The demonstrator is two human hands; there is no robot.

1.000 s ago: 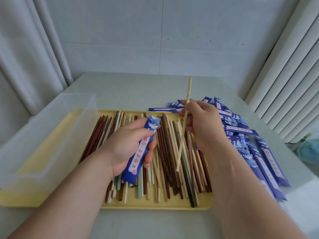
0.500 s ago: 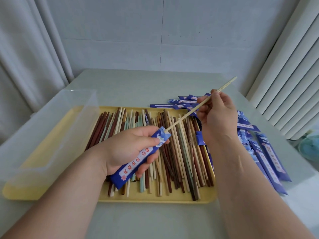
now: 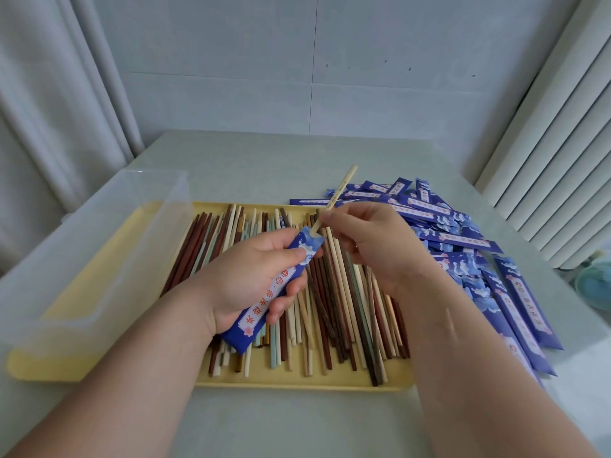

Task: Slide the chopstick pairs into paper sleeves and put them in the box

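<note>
From the head view, the left hand [image 3: 254, 279] is gripping a blue paper sleeve [image 3: 305, 247], fingers curled round its middle and its open mouth tilted up and to the right. The right hand [image 3: 373, 246] is pinching a pale chopstick [image 3: 342, 186] just above that mouth. The lower tip is entering the sleeve while the upper end is sticking out beyond the fingers. It may be a pair held tight together rather than one stick; the view is too soft to tell.

To do this step well, the left hand should be holding the sleeve lightly so the paper tube is not being squashed flat. The right hand should be feeding the stick in line with the sleeve, not across it, so the tip is not snagging or tearing the paper.

Loose chopsticks [image 3: 347, 309] are lying on the yellow tray [image 3: 297, 381], spare sleeves [image 3: 463, 242] are lying heaped to the right, and the clear box [image 3: 99, 259] is sitting on the tray's left end.

The sleeve is showing a white strip with red Chinese characters, a pink flower and white wave patterns. The characters are not reading clearly here.
</note>
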